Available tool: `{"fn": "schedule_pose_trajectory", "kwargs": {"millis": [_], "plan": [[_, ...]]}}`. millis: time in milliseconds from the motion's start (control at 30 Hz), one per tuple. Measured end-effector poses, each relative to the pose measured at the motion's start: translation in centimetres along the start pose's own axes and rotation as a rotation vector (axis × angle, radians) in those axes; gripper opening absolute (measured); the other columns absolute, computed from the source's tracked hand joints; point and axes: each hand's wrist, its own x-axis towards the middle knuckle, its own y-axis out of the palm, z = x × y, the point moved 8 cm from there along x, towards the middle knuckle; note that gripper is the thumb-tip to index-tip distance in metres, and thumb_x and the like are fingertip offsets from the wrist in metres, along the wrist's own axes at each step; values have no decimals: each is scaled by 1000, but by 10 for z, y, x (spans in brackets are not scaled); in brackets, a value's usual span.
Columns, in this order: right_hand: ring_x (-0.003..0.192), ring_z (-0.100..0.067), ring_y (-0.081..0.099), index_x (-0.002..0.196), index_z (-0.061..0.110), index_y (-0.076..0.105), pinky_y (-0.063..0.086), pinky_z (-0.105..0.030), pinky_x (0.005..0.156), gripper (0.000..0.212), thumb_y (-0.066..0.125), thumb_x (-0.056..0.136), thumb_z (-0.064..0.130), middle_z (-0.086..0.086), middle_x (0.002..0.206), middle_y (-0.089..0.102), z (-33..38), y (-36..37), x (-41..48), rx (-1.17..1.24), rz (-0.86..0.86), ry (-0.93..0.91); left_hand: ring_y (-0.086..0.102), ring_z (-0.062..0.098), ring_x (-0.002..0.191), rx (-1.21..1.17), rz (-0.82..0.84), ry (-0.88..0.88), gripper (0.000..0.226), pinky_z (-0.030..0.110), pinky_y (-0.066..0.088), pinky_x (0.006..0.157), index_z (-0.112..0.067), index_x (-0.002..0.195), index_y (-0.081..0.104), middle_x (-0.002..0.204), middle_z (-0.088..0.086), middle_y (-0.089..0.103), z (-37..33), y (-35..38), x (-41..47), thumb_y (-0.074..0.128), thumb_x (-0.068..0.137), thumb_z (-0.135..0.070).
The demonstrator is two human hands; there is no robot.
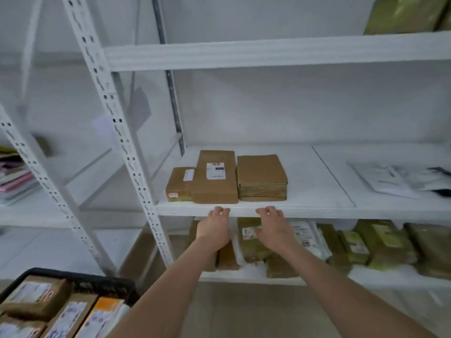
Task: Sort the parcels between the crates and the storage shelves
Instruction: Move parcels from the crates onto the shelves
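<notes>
- You faced white storage shelves. Three brown parcels lay in a row at the left end of the middle shelf (305, 191): a small parcel (179, 182) touching a long labelled parcel (214, 176), with a squat parcel (261, 176) just beside it.
- Your left hand (214, 230) and right hand (274, 229) reached to the shelf's front edge, just below that row.
- Both hands were empty, fingers loosely bent and grasping nothing. It was unclear whether the fingertips touched the shelf lip.
- Judging by this, you were at the shelving step, between parcels. Whether you were about to lift one or had set one down could not be told.
- A black crate (80, 279) sat at lower left, well apart from your hands, holding more labelled parcels. The next move likely called for reaching down to it.
</notes>
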Motion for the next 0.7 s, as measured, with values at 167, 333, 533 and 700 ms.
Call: {"fn": "schedule_pose_trajectory", "kwargs": {"millis": [167, 333, 533, 700], "plan": [[123, -28, 42, 139, 22, 34, 43, -42, 100, 56, 56, 91, 39, -7, 137, 40, -88, -17, 37, 278, -20, 265, 50, 25, 119, -222, -87, -29, 52, 39, 48, 89, -19, 139, 34, 132, 5, 46, -35, -19, 58, 51, 94, -39], [132, -32, 40, 150, 15, 23, 36, -41, 105, 76, 60, 89, 45, -13, 149, 31, -126, -20, 93, 523, 13, 374, 57, 28, 111, -545, -56, -140, 58, 40, 50, 90, -10, 137, 36, 127, 12, 55, -23, -22, 132, 61, 89, -33], [137, -29, 36, 151, 7, 18, 33, -35, 109, 84, 65, 89, 38, -14, 153, 31, -133, -25, 167, 770, 60, 402, 59, 28, 109, -704, 20, -221, 52, 38, 50, 92, -4, 132, 46, 120, 12, 61, -22, -9, 213, 62, 90, -30], [128, -28, 47, 148, 6, 28, 41, -40, 106, 75, 67, 89, 31, -14, 146, 43, -154, -24, 188, 942, 100, 474, 61, 30, 106, -788, 51, -316, 48, 39, 51, 92, -2, 133, 46, 118, 15, 62, -37, 0, 250, 59, 89, -17]]}}
